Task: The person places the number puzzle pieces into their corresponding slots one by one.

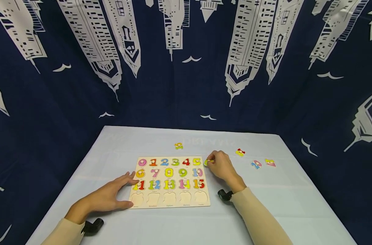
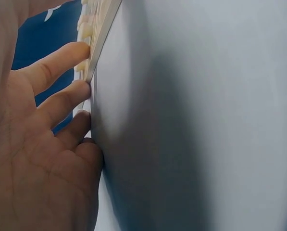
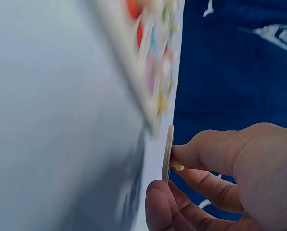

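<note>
A wooden number puzzle board (image 1: pixel 170 190) lies on the table, with colored number pieces from 0 to 15 in its upper three rows. Its bottom row shows bare recesses. My left hand (image 1: pixel 107 194) rests at the board's left edge, fingers spread, fingertips on the rim by the 11 and the thumb at the lower corner. Past the board's upper right corner, my right hand (image 1: pixel 221 166) pinches a yellow-green puzzle piece (image 1: pixel 206 163), mostly covered by the fingers. In the right wrist view, that piece (image 3: pixel 168 151) is edge-on, a small knob between thumb and fingers.
Loose number pieces lie on the white table (image 1: pixel 259 200): one yellow (image 1: pixel 178 146) behind the board, a red and yellow one (image 1: pixel 240 152), a blue and pink 20 (image 1: pixel 256 164) and another (image 1: pixel 270 162) at the right. A dark blue patterned cloth (image 1: pixel 173 95) hangs behind.
</note>
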`<state>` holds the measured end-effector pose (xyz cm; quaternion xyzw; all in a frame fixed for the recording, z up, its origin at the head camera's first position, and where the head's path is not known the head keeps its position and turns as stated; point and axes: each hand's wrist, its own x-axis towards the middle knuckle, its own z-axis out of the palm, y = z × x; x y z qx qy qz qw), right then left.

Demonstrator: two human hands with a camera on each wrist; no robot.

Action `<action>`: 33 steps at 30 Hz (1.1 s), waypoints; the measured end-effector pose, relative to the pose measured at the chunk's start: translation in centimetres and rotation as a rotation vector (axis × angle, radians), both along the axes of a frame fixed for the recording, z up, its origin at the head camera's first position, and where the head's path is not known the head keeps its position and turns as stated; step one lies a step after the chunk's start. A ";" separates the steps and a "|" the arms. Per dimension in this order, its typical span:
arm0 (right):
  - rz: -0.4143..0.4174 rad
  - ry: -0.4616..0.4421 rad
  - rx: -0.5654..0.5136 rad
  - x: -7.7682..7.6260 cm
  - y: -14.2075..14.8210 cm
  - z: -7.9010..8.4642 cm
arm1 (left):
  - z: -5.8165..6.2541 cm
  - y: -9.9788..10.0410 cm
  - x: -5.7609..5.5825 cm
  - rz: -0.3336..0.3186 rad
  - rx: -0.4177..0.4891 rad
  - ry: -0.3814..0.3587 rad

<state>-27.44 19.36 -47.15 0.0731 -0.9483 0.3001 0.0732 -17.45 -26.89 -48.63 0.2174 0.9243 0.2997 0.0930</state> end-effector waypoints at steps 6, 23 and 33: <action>-0.029 -0.040 0.008 -0.2 2.0 -0.5 | -0.1 -0.1 0.0 0.000 0.012 0.000; -0.052 -0.091 -0.001 -0.1 4.1 -1.2 | -0.1 0.1 0.1 -0.012 0.011 0.003; 0.019 -0.022 -0.002 -1.4 3.5 -0.6 | 0.0 0.0 0.1 -0.008 0.003 0.000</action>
